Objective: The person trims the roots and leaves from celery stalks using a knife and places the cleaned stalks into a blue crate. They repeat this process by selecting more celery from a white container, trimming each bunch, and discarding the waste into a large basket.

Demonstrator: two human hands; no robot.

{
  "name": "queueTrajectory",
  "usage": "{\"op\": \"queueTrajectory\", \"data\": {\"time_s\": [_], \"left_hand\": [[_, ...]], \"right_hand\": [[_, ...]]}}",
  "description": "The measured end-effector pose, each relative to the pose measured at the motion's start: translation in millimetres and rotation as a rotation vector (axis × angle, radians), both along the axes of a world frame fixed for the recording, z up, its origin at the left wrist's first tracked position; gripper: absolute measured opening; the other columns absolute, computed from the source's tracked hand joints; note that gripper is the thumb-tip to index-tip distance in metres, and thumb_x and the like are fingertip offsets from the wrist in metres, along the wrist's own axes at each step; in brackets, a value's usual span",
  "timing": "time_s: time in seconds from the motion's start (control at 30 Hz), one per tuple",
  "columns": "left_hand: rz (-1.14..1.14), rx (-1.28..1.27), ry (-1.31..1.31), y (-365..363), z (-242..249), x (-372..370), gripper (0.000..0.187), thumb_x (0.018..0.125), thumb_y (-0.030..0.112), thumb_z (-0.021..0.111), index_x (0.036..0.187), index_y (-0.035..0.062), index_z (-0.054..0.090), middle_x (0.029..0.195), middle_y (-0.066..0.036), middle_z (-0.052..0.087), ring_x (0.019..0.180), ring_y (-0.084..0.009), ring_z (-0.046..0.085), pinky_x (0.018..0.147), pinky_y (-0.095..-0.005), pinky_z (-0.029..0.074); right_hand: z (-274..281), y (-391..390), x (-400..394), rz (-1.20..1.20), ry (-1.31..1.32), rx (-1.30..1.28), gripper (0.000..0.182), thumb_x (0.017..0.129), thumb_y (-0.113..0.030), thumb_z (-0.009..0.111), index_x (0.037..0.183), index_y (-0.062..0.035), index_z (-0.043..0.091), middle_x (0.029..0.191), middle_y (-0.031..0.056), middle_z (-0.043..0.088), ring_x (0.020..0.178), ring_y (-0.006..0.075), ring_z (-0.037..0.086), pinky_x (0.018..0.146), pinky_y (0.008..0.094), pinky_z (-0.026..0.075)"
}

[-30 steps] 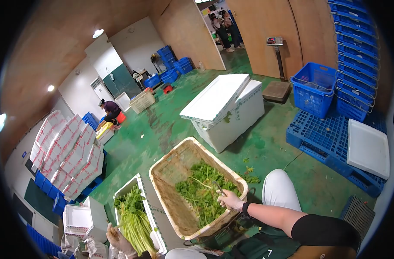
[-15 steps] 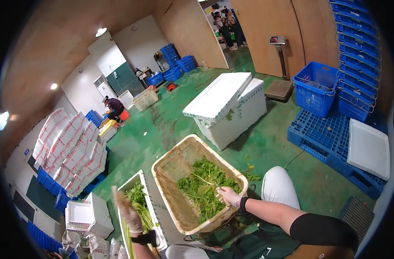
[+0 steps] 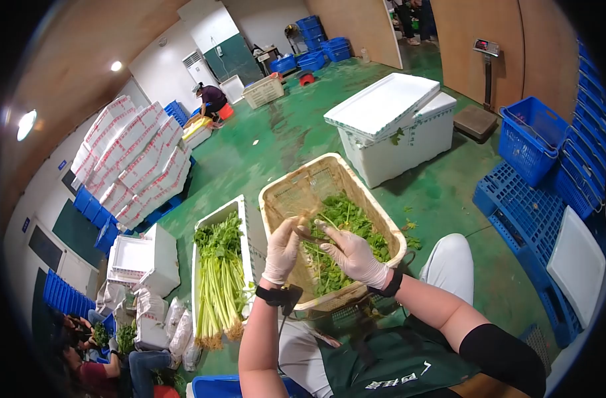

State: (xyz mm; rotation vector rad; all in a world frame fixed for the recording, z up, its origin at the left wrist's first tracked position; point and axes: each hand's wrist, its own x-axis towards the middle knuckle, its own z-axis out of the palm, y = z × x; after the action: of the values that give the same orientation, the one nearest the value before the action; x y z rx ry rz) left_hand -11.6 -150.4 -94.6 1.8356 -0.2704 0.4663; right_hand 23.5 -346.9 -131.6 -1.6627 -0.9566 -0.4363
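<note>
My left hand (image 3: 284, 251) and my right hand (image 3: 356, 255), both in thin pale gloves, are together above a beige plastic crate (image 3: 382, 213). Fingers are closed on both. Blurred pale-brown strands, like roots, show at the left fingertips, and a thin dark piece lies between the two hands; I cannot tell what it is. Inside the crate, green leafy trimmings (image 3: 346, 212) are heaped with some loose stems. To the left, a white foam box (image 3: 248, 229) holds long celery stalks (image 3: 220, 278), leaves at the far end and roots at the near end.
Beyond the crate stands a lidded white foam box (image 3: 399, 149). A blue pallet (image 3: 525, 212), blue baskets (image 3: 532, 139) and a floor scale (image 3: 475, 123) are at right. Stacked foam boxes (image 3: 134, 159) rise at left. People sit at lower left, and another person (image 3: 212, 98) bends over farther back.
My left hand has come from above the foam box to meet my right hand over the crate. The view has shifted, so more of the celery and the people at lower left show.
</note>
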Motion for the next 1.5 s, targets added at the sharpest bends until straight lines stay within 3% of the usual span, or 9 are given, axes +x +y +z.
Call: {"op": "queueTrajectory", "data": {"time_s": [0.2,0.63,0.77,0.87,0.93,1.1,1.23,1.3,1.5], "left_hand": [[-0.01,0.033,0.031,-13.6,-8.8,-5.9,0.026,0.101,0.015,0.06,0.121,-0.0025,0.062,0.1,-0.005,0.067,0.095,-0.0109,0.061,0.086,-0.0273,0.05],[0.069,0.013,0.039,6.3,-6.6,-9.1,0.025,0.104,0.016,0.054,0.122,0.001,0.063,0.095,-0.001,0.063,0.087,-0.0096,0.058,0.082,-0.0258,0.049],[0.22,0.16,-0.128,32.7,4.4,-16.3,0.023,0.103,0.012,0.055,0.12,0.0015,0.065,0.096,-0.003,0.065,0.087,-0.0111,0.061,0.082,-0.0258,0.05],[0.138,0.344,-0.132,9.2,-13.0,-12.5,0.023,0.1,0.008,0.059,0.121,0.0001,0.065,0.101,-0.005,0.067,0.092,-0.0121,0.063,0.084,-0.0258,0.05],[0.187,-0.074,0.03,-25.2,-39.9,-8.3,0.027,0.091,0.005,0.069,0.117,-0.0006,0.067,0.102,-0.009,0.071,0.084,-0.012,0.065,0.074,-0.0256,0.052],[0.854,0.323,-0.229,-91.1,-74.5,-51.2,0.047,0.085,0.004,0.069,0.13,0.0008,0.054,0.116,-0.016,0.063,0.112,-0.0357,0.057,0.101,-0.0422,0.042],[0.293,-0.852,0.465,-107.9,-125.6,-78.8,0.036,0.098,0.024,0.06,0.128,0.0043,0.055,0.121,-0.012,0.062,0.107,-0.0227,0.062,0.09,-0.0336,0.051],[0.083,-1.418,0.33,-79.6,-144.8,-75.8,0.037,0.1,0.031,0.059,0.13,0.0124,0.048,0.128,-0.011,0.059,0.11,-0.0257,0.06,0.09,-0.0408,0.05],[0.272,-1.284,-0.064,-56.9,-86.8,-70.3,0.045,0.103,0.02,0.052,0.143,0.0176,0.034,0.13,-0.015,0.053,0.111,-0.0292,0.059,0.095,-0.0479,0.049]], "right_hand": [[3.1,11.1,5.0,-0.095,0.06,0.027,0.042,0.099,-0.036,0.058,0.12,0.0005,0.063,0.085,0.022,0.061,0.081,0.0401,0.062,0.069,0.0456,0.049],[-23.9,-5.2,34.3,0.027,0.101,0.145,0.044,0.099,-0.035,0.059,0.13,-0.0041,0.06,0.103,0.0194,0.068,0.093,0.0373,0.066,0.081,0.041,0.053],[-59.3,-34.5,60.1,-0.327,0.312,-0.423,0.068,0.093,-0.048,0.061,0.142,-0.0028,0.048,0.113,0.0227,0.066,0.099,0.0388,0.065,0.085,0.0426,0.052],[-30.5,-8.9,38.1,0.043,0.436,-0.082,0.06,0.093,-0.031,0.069,0.142,-0.001,0.049,0.104,0.0086,0.066,0.088,0.0175,0.061,0.078,0.0309,0.051],[5.3,1.7,22.5,0.502,0.709,0.248,0.047,0.09,-0.009,0.072,0.134,-0.0009,0.057,0.097,-0.0065,0.058,0.08,0.0024,0.047,0.072,0.0199,0.045],[-23.4,9.2,41.4,0.222,0.691,0.14,0.016,0.094,-0.015,0.068,0.101,-0.0011,0.071,0.074,-0.0039,0.063,0.063,0.0004,0.051,0.054,0.0196,0.04],[-32.3,-14.2,28.7,0.166,0.845,0.243,0.016,0.097,-0.018,0.065,0.1,-0.0027,0.07,0.069,-0.004,0.058,0.055,0.0021,0.051,0.048,0.0179,0.038],[-32.9,-28.2,12.3,0.136,0.882,0.266,0.017,0.098,-0.019,0.063,0.101,-0.0034,0.069,0.068,-0.0043,0.057,0.052,0.0025,0.049,0.046,0.0173,0.037],[-46.1,-74.6,-59.9,0.237,1.293,0.217,0.02,0.101,-0.023,0.055,0.103,-0.0056,0.066,0.065,-0.0039,0.057,0.049,0.0039,0.051,0.045,0.0171,0.039]]}}
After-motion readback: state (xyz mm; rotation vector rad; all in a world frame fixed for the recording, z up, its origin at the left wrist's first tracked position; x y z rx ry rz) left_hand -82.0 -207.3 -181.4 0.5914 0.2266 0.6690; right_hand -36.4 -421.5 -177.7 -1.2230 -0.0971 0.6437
